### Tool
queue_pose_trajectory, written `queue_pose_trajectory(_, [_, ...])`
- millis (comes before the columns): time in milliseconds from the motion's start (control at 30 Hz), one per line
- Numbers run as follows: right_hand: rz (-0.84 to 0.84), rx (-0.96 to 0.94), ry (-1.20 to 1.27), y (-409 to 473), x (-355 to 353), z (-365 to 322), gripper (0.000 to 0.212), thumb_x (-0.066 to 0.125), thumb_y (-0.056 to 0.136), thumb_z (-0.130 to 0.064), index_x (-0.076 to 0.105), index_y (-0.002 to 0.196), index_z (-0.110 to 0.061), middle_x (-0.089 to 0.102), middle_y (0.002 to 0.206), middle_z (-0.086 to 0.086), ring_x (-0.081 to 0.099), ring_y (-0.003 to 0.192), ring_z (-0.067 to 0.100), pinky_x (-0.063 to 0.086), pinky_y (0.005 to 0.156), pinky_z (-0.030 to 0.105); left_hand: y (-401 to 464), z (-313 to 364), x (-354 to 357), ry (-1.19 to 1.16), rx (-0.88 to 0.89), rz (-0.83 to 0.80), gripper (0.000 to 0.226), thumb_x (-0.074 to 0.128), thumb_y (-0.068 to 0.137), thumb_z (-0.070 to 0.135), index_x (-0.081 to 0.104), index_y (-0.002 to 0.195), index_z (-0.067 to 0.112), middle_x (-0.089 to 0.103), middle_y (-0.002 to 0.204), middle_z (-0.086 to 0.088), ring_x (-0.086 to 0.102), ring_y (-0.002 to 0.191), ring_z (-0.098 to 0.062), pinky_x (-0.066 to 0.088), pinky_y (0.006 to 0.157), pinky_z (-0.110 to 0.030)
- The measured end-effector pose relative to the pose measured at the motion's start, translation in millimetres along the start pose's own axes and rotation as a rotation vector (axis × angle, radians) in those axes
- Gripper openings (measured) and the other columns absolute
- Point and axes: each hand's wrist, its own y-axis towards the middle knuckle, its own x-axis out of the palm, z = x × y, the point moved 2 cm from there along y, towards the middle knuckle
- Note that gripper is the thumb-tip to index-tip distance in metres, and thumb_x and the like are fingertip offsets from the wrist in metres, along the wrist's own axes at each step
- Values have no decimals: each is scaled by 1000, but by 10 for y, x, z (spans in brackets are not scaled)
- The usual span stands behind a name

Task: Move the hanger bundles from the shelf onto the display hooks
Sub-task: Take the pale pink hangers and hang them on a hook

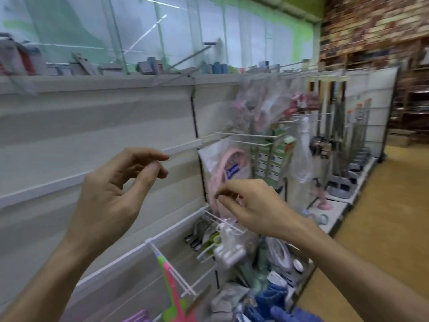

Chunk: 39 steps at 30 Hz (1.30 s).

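- The white hanger bundle (228, 247) hangs on a white wire display hook (214, 218) at about 5 o'clock from the frame's centre, just under the right hand.
- A green and pink hanger bundle (170, 296) hangs on another wire hook (173, 273) down at 6 o'clock.
- Right hand (253, 205) sits just above the white bundle, fingertips (220, 197) pinched together; what they pinch, if anything, is too small and blurred to tell.
- Left hand (111, 194) is raised at 9 o'clock, well apart from the bundles, fingers curled loosely, nothing in it.
- Behind the right hand, a clear bag with a pink item (224, 168) hangs from a higher hook.
- The white slotted back panel (92, 126) fills the left side, bare there.
- Blue packaged goods (269, 296) crowd the lower shelf at 5 o'clock.
- At 3 o'clock the aisle's wooden floor (380, 205) runs off, blurred.
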Motion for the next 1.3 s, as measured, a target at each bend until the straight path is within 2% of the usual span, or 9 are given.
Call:
queue_pose_trajectory(67, [-9,92,-9,-307,-162,377,20,49,94,-41,65,101,-31,70,93,-15,65,85,9,54,72,44,80,68,391,-35,-10,-24,22,57,93,35,68,108,23,73,94,2,71,93,-16,54,87,-28])
queue_pose_trajectory(200, [-14,242,-31,-967,-497,1018,17,53,97,-34,68,100,-27,70,91,-13,63,83,5,54,71,40,101,243,1175,-167,23,-88,19,58,93,28,68,105,19,73,92,6,71,89,-11,53,83,-21])
queue_pose_trajectory(300, [18,330,-54,-1407,-732,1379,15,56,98,-28,70,99,-23,70,88,-13,62,79,3,54,70,37,153,374,1725,-271,4,-160,19,57,92,34,68,105,26,73,92,1,70,88,-15,55,83,-29])
queue_pose_trajectory(433, [68,454,-100,-1907,-986,1741,14,59,95,-25,71,98,-20,70,86,-13,62,75,4,54,69,38,255,530,2422,-397,13,-220,14,59,96,22,69,106,24,72,93,0,71,89,-19,57,84,-38])
queue_pose_trajectory(600, [97,645,-114,-2468,-1207,2196,15,57,95,-28,70,99,-23,72,89,-9,66,80,7,56,71,42,335,688,3277,-505,27,-357,14,57,98,14,68,107,17,72,91,-2,70,86,-15,56,82,-27])
queue_pose_trajectory(833, [121,915,-171,-3057,-1374,2653,19,56,98,-29,70,110,-23,72,102,-10,64,91,3,56,81,32,430,739,4331,-679,3,-526,15,56,98,12,68,104,17,72,89,4,70,88,-14,53,79,-22])
queue_pose_trajectory(1033, [185,1144,-167,-3667,-1093,3212,23,54,100,-26,67,119,-21,70,111,-9,62,97,4,55,85,26,265,565,5344,-713,-18,-667,15,57,97,9,69,106,14,72,92,-4,70,89,-15,57,84,-33])
queue_pose_trajectory(1167, [181,1289,-156,-4277,-586,3691,22,53,99,-27,65,118,-25,69,111,-9,61,98,5,56,86,32,-105,320,6086,-739,-47,-727,16,57,98,12,68,107,18,73,95,-2,70,91,-12,57,86,-34])
queue_pose_trajectory(1300, [161,1388,-143,-5010,70,4224,24,52,100,-24,63,121,-23,68,116,-7,61,101,7,54,88,30,-756,15,6883,-724,-47,-838,17,57,97,14,68,110,19,73,97,-1,70,94,-14,57,86,-40])
